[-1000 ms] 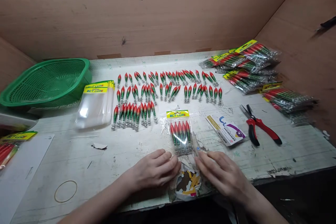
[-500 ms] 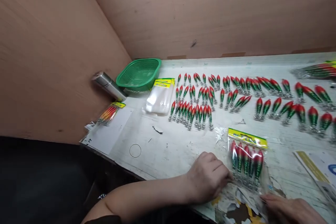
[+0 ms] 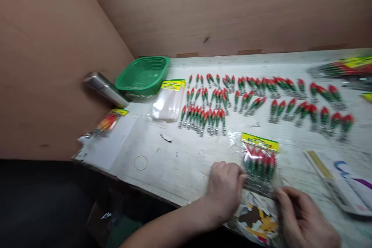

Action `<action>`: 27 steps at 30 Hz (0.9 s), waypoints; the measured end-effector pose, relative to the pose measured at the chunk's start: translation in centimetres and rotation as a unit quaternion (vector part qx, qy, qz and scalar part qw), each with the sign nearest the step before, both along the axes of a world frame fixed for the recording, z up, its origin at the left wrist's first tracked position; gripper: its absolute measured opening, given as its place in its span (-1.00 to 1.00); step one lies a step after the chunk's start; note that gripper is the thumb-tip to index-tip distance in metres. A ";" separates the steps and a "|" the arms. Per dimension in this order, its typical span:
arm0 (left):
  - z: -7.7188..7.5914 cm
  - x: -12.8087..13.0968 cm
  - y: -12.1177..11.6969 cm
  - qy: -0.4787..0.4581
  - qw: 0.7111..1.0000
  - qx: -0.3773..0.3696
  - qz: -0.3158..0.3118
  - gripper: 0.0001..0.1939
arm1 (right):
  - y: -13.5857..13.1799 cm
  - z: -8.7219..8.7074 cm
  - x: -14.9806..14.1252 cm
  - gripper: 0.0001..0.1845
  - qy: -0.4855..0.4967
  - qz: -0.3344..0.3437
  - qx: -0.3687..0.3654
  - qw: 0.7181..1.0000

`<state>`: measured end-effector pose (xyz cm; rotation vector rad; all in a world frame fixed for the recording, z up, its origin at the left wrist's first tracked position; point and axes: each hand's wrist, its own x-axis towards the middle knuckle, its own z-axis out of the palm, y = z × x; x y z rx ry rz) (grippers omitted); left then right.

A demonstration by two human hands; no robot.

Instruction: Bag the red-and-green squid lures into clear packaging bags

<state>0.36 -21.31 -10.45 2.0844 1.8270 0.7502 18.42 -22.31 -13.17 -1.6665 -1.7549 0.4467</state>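
Note:
A clear plastic bag of fishing lures [image 3: 259, 164] with a yellow and green header lies near the table's front edge. Several red and green lures sit side by side inside it, red ends toward the header. My left hand [image 3: 225, 190] is closed at the bag's lower left corner, fingers curled on the plastic. At the lower right corner, my right hand [image 3: 305, 215] pinches the edge between thumb and fingers. Beyond the bag, loose red and green lures [image 3: 203, 120] lie in rows across the white table [image 3: 186, 155].
Empty header bags [image 3: 167, 104] are stacked beside a green basket [image 3: 143, 75]. A metal flask [image 3: 106, 89] leans by the left wall, near a packet of orange lures [image 3: 108, 123]. A white box [image 3: 344, 182] lies at right, with filled packets [image 3: 345, 68] behind.
My view has shifted a little to the right. My right hand has come further into view, its thumb and fingers at the bag's lower right corner. My left hand stays at the lower left.

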 end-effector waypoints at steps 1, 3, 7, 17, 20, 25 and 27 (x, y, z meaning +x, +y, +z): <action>0.1 0.1 0.0 -0.006 1.000 -0.005 0.004 -0.89 | 0.1 0.4 -0.5 -0.69 0.000 -0.006 0.009 1.000; 0.2 0.1 0.0 -0.020 1.000 -0.017 0.006 -0.84 | 0.3 0.9 -1.3 -0.71 0.000 -0.018 0.023 1.000; 0.5 0.3 0.3 -0.016 0.997 -0.069 0.015 -0.81 | 0.5 1.2 -2.1 -0.73 -0.007 -0.053 0.008 0.999; 2.9 0.7 2.7 0.049 0.974 -0.209 0.076 -0.88 | 1.9 2.2 -3.0 -0.80 0.029 -0.108 -0.078 0.991; 3.7 0.3 3.5 0.032 0.969 -0.236 0.067 -0.87 | 2.3 2.2 -2.7 -0.89 0.048 -0.110 -0.078 0.990; 3.3 0.1 3.6 -0.032 0.980 -0.191 0.040 -0.74 | 1.9 2.4 -3.4 -0.73 0.118 -0.140 -0.053 0.982; 2.7 0.1 3.5 -0.137 0.977 -0.164 0.015 -0.68 | 1.7 2.4 -3.9 -0.73 0.238 -0.134 -0.066 0.960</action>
